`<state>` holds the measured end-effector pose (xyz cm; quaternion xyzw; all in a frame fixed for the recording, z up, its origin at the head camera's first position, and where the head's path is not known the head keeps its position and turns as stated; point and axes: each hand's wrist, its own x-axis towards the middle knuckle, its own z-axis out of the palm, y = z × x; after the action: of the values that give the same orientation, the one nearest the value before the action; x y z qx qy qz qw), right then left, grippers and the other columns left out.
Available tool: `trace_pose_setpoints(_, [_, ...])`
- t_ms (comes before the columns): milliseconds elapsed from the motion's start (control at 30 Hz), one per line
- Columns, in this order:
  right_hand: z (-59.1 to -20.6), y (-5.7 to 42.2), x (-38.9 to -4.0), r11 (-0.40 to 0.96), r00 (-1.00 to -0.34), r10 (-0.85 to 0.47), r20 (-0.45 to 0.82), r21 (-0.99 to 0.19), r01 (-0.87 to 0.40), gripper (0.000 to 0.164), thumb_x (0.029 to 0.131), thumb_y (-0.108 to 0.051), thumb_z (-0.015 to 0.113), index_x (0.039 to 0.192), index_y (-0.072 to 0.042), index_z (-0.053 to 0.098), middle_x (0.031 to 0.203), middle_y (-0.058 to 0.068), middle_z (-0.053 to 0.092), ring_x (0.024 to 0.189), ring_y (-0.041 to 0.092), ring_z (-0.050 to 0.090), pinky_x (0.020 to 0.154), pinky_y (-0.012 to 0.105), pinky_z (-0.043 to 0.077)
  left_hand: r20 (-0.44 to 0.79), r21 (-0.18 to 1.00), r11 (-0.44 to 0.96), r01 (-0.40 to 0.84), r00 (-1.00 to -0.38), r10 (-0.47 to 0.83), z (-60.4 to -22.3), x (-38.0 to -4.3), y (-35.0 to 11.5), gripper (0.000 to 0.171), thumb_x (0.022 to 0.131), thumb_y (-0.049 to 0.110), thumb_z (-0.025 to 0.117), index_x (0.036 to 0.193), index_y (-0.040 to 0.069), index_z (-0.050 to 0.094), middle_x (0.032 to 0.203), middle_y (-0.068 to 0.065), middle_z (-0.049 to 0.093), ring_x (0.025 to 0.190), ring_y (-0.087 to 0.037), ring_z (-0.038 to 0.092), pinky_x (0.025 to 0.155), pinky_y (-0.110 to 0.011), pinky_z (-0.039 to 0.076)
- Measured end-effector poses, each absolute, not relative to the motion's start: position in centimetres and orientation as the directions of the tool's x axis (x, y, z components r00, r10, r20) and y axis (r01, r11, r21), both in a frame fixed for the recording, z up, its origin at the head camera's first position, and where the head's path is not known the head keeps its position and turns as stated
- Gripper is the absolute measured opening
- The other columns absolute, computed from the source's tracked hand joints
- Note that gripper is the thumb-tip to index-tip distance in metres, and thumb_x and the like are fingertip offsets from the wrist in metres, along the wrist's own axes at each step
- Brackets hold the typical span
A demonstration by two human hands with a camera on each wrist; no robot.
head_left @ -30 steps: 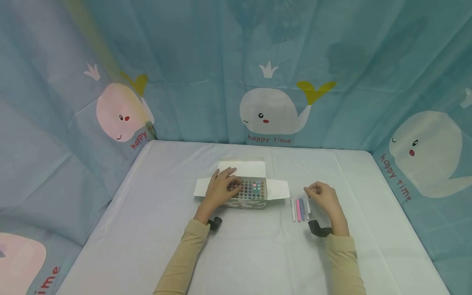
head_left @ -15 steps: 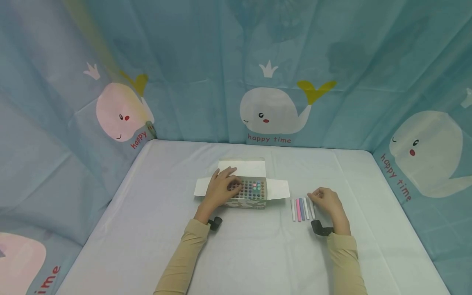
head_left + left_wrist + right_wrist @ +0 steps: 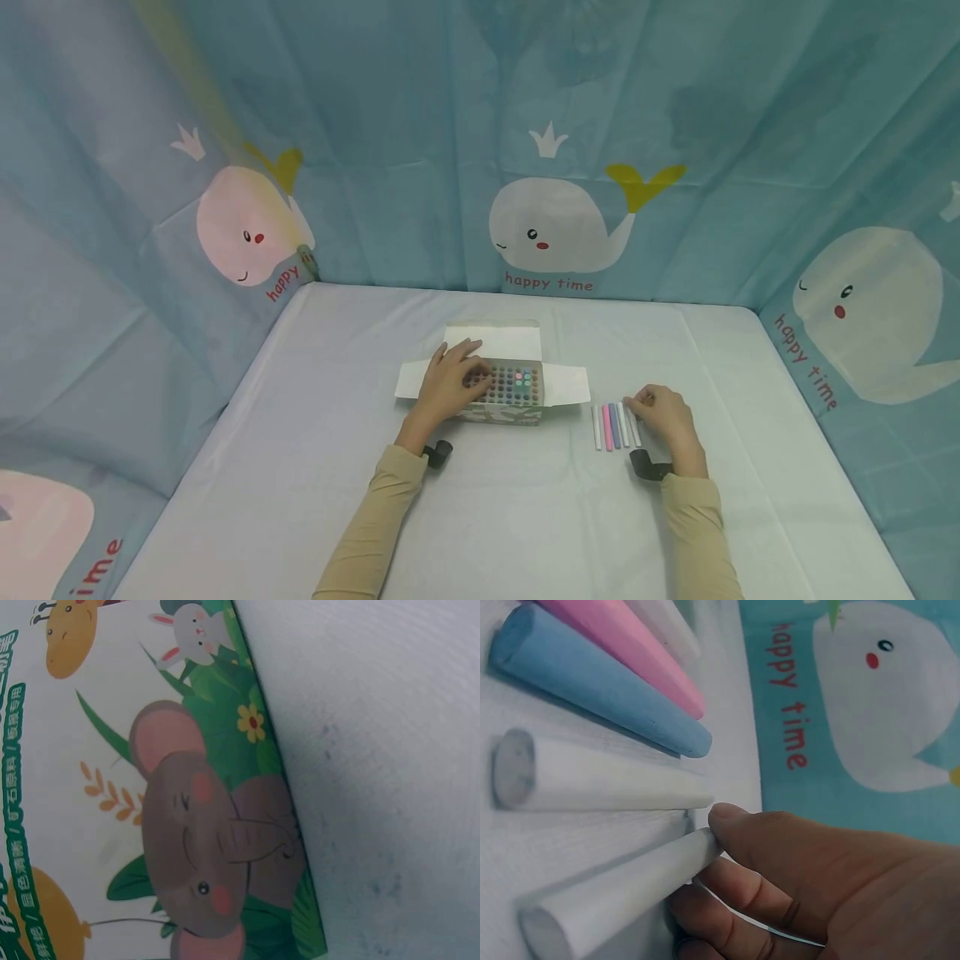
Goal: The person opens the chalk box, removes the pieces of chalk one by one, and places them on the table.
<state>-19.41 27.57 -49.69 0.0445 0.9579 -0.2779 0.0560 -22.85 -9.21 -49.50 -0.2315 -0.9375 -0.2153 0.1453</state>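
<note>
In the head view an open cardboard box [image 3: 502,415] is packed with upright chalk sticks, mostly dark ends, with a few pink and green ones at the right. My left hand [image 3: 447,387] rests over the box's left part, thumb and a finger bent toward each other, other fingers spread. To the right, my right hand [image 3: 664,417] pinches the far end of a white chalk stick [image 3: 622,896]. Beside that stick lie another white chalk [image 3: 615,776], a blue chalk [image 3: 600,682], a pink chalk [image 3: 641,652] and one more white chalk [image 3: 671,626], in a row.
White flaps stand out from the box: a right flap [image 3: 566,385], a left flap [image 3: 409,379] and a back flap [image 3: 495,343]. A white cloth [image 3: 525,517] covers the table. Behind it hangs a blue whale-print curtain [image 3: 405,183].
My right hand has shifted slightly right and down, bringing the last white chalk into the row, its near end set a little apart. The left hand keeps its place on the box.
</note>
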Motion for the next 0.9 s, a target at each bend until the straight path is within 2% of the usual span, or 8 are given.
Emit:
trace_pose_setpoints(333, [-49.5, 27.0, -19.3, 0.863, -0.988, 0.089, -0.124, -0.486, 0.139, 0.033, 0.083, -0.035, 0.057, 0.083, -0.003, 0.058, 0.072, 0.007, 0.057, 0.062, 0.018, 0.049, 0.049, 0.025, 0.038, 0.374, 0.345, 0.798, 0.494, -0.852, 0.366, -49.4, -22.8, -9.3, 0.014, 0.080, 0.042, 0.059, 0.087, 0.029, 0.062, 0.132, -0.001, 0.043, 0.127, -0.019, 0.031, 0.111, -0.043, 0.012])
trace_pose_setpoints(533, [-49.2, 27.2, -19.2, 0.860, -0.989, 0.075, -0.131, -0.494, 0.130, 0.033, 0.085, -0.034, 0.054, 0.088, -0.001, 0.058, 0.084, 0.016, 0.060, 0.070, 0.023, 0.054, 0.056, 0.034, 0.047, 0.377, 0.342, 0.799, 0.494, -0.851, 0.365, -49.4, -22.8, -9.2, 0.015, 0.080, 0.042, 0.059, 0.087, 0.029, 0.062, 0.131, -0.001, 0.044, 0.126, -0.018, 0.032, 0.111, -0.043, 0.012])
trace_pose_setpoints(667, [-48.8, 27.3, -19.1, 0.854, -0.990, 0.064, -0.126, -0.506, 0.119, 0.036, 0.086, -0.035, 0.052, 0.094, 0.000, 0.058, 0.091, 0.019, 0.060, 0.077, 0.028, 0.056, 0.062, 0.039, 0.048, 0.387, 0.344, 0.795, 0.501, -0.846, 0.366, -49.3, -22.7, -9.1, 0.015, 0.080, 0.041, 0.059, 0.086, 0.027, 0.062, 0.131, -0.001, 0.044, 0.126, -0.019, 0.033, 0.110, -0.043, 0.013])
trace_pose_setpoints(900, [-48.1, 26.0, -18.8, 0.829, -0.998, 0.064, 0.018, -0.558, 0.043, 0.043, 0.086, -0.047, 0.047, 0.095, -0.006, 0.058, 0.088, 0.014, 0.060, 0.076, 0.028, 0.057, 0.052, 0.036, 0.047, 0.377, 0.335, 0.801, 0.496, -0.850, 0.369, -49.2, -22.6, -9.2, 0.015, 0.081, 0.042, 0.058, 0.087, 0.029, 0.062, 0.131, -0.001, 0.044, 0.127, -0.020, 0.032, 0.110, -0.044, 0.013])
